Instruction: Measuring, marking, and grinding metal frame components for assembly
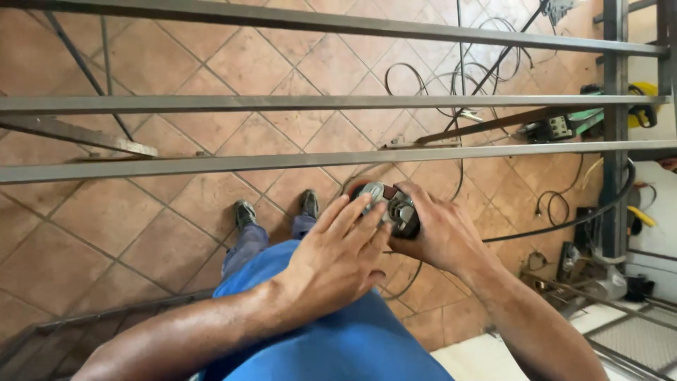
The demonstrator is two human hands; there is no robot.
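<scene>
My right hand (441,236) grips the body of an angle grinder (395,207), a grey and black tool with a reddish disc guard at its head. My left hand (338,257) lies over the grinder's head with its fingers stretched out against the disc end. Both hands hold the tool just below the lowest bar (211,164) of a grey steel frame made of horizontal square tubes. A black cable (564,222) runs from the grinder off to the right.
Below lie a terracotta tile floor (106,212), my feet in grey shoes (245,213) and a blue shirt. Loose cables (451,77) coil on the floor at the back. A green and black power tool (564,127) sits at the right beside an upright post (615,127).
</scene>
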